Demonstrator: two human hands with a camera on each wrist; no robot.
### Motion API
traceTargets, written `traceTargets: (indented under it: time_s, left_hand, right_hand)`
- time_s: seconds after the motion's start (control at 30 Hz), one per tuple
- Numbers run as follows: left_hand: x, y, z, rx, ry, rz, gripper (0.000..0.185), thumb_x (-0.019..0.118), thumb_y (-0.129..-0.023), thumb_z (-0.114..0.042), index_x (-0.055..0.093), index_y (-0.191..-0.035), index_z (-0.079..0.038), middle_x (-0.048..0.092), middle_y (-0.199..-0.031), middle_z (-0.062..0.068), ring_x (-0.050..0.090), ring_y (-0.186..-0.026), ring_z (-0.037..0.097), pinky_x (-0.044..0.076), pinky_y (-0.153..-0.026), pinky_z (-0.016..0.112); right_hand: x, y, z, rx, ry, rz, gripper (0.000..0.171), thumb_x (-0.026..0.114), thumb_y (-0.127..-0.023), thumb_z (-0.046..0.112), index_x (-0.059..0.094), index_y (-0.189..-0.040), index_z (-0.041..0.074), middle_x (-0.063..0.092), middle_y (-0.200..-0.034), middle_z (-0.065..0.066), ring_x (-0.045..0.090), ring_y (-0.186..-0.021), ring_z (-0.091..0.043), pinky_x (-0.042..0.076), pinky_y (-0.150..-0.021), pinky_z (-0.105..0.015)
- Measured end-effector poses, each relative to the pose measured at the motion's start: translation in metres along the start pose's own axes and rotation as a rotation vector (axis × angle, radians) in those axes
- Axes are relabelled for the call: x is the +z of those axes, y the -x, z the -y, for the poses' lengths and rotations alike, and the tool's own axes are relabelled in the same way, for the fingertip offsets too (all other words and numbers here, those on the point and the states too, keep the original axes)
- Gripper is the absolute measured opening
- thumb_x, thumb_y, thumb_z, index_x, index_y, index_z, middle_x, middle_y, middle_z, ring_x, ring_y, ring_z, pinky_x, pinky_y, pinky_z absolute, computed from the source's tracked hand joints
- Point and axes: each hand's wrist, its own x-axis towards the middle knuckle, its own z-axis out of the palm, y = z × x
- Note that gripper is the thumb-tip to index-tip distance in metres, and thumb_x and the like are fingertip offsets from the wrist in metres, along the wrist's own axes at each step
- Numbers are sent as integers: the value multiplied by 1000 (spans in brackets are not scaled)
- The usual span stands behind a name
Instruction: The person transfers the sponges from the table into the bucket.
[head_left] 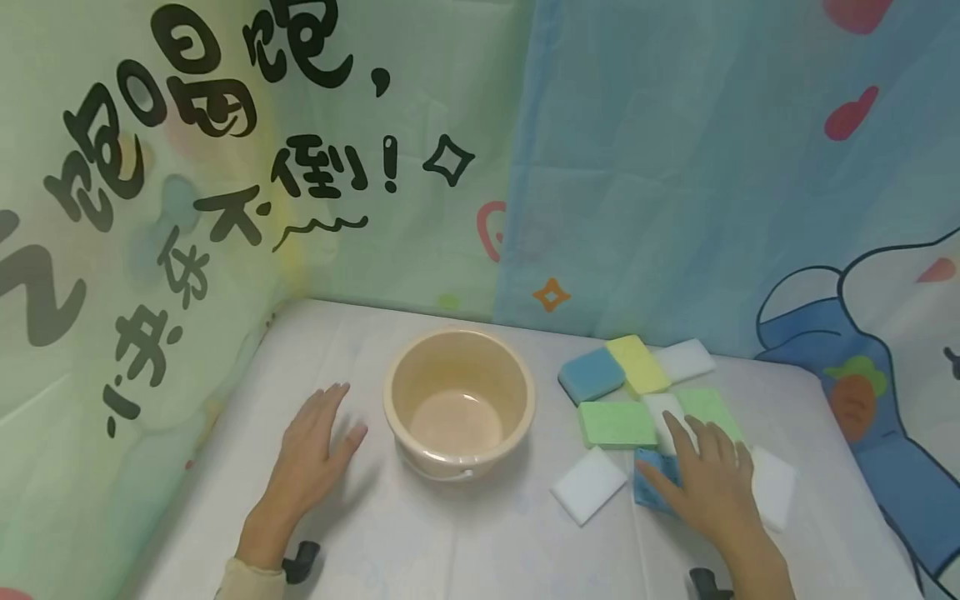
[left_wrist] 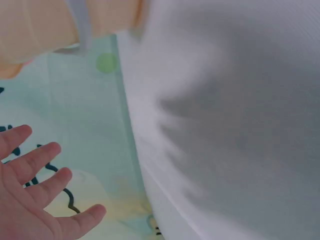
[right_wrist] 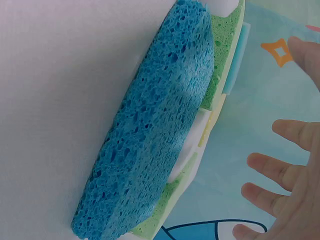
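A cream-coloured bucket point(head_left: 463, 462) stands upright in the middle of the table, and its inside shows nothing but a shiny bottom. Left of it hovers my left hand point(head_left: 309, 462), fingers spread, touching nothing; the bucket's side point(left_wrist: 35, 25) shows at the top of the left wrist view. My right hand point(head_left: 712, 483), fingers apart and holding nothing, is over a group of sponges. Nearest to it lies a porous blue sponge point(right_wrist: 145, 130), partly covered by the hand in the head view. Around it are green sponges point(head_left: 617, 425) and white sponges point(head_left: 588, 486).
Farther back lie another blue sponge point(head_left: 591, 375), a yellow sponge point(head_left: 637, 365) and a white sponge point(head_left: 685, 360). A white cloth covers the table point(head_left: 487, 550). Printed curtains point(head_left: 660, 167) hang along the table's back and left edges.
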Motion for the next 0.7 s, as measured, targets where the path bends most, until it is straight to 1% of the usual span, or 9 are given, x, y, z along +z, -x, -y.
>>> traceTargets:
  time_s: [0.2,0.37,0.47,0.6,0.7]
  left_hand:
    - [-2,-5,-8,37,107,-20,60,57,-103,-36,40,-151,-4,43,-152,18,35,-141,39,27,-114,58]
    - [-2,-8,-17,26,161,-7,60,56,-103,-35,38,-153,-6,41,-154,16,35,-142,34,27,-115,55]
    - [-1,-10,-21,19,186,2,61,55,-103,-35,37,-154,-6,41,-154,16,35,-142,35,27,-115,56]
    - [-1,-12,-27,23,220,4,61,56,-103,-34,36,-154,-7,40,-155,15,34,-143,35,27,-115,56]
    - [0,-15,-30,32,237,8,62,55,-104,-34,35,-155,-8,39,-156,13,34,-143,33,27,-116,54]
  right_hand:
    - [-2,-7,-2,-46,-5,-39,78,70,-90,50,44,-143,-1,42,-137,-35,37,-123,-59,24,-95,-79]
    - [-3,-12,-1,-67,-14,-37,75,70,-91,46,45,-143,-1,43,-136,-35,37,-123,-58,26,-94,-78]
    - [-4,-15,0,-84,-18,-42,73,72,-90,44,46,-142,-1,44,-135,-35,38,-123,-56,28,-94,-77]
    - [-4,-19,0,-116,-29,-70,70,75,-88,38,48,-141,0,47,-133,-34,41,-122,-55,31,-92,-76]
    - [-2,-24,-2,-135,-29,-61,69,77,-87,36,49,-141,2,47,-134,-33,42,-121,-55,32,-91,-77]
